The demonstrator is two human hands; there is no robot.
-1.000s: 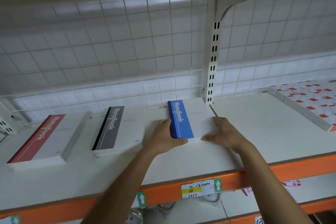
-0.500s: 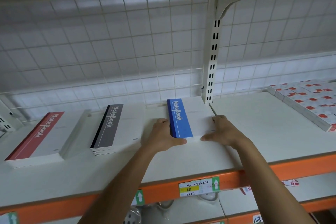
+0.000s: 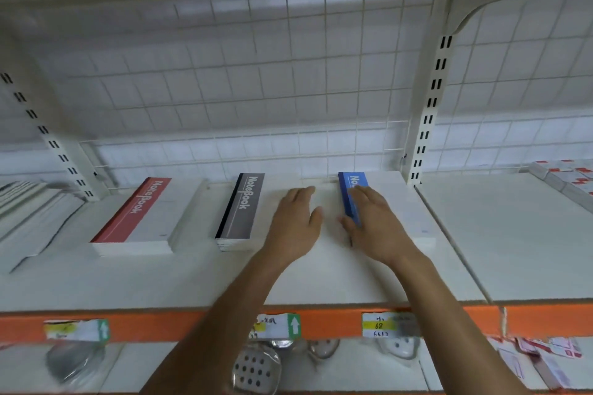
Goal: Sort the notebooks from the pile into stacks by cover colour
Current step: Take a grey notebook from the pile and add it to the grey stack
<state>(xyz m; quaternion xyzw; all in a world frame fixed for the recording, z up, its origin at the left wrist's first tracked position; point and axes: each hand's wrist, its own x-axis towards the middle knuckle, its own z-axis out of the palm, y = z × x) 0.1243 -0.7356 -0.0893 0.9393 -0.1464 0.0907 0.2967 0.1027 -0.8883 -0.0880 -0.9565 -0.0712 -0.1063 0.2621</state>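
Three piles of white-covered paper notebooks are lying side by side on the white laminate shelf board [image 3: 321,279]. Each is showing one colour on its printed band. The gaps between them are presumably keeping the colours from mixing.

The red-banded stack [image 3: 141,218] is sitting left of centre, and the grey-and-black-banded stack [image 3: 244,208] is in the middle of the frame. The blue-banded stack [image 3: 346,199] is sitting just right of centre, close to the slotted cream metal upright [image 3: 428,119]. All three are lying flat, their bands running toward the white wire-grid back panel [image 3: 288,74].

The right hand [image 3: 373,224] is lying palm down on the blue-banded stack with its fingers straight, covering the nearer part of the blue band. It is clasping nothing, and it seems to be pressing or squaring the top book so that the pile is sitting flush.

The left hand [image 3: 296,221] is lying flat too, fingers extended and holding nothing, in the white strip between the grey-and-black-banded stack and the blue one. Whether it is touching either stack cannot be told. The two hands are lying apart, with a narrow white gap between them.

So the blue-banded stack is lying under the right hand and just right of the left hand. The grey-and-black-banded stack is sitting just beside the left hand, on its other side, and the red-banded stack is well apart from both hands. At the far left edge, blurred pale sheets [image 3: 29,212] are leaning; whether these are unsorted notebooks is unclear.
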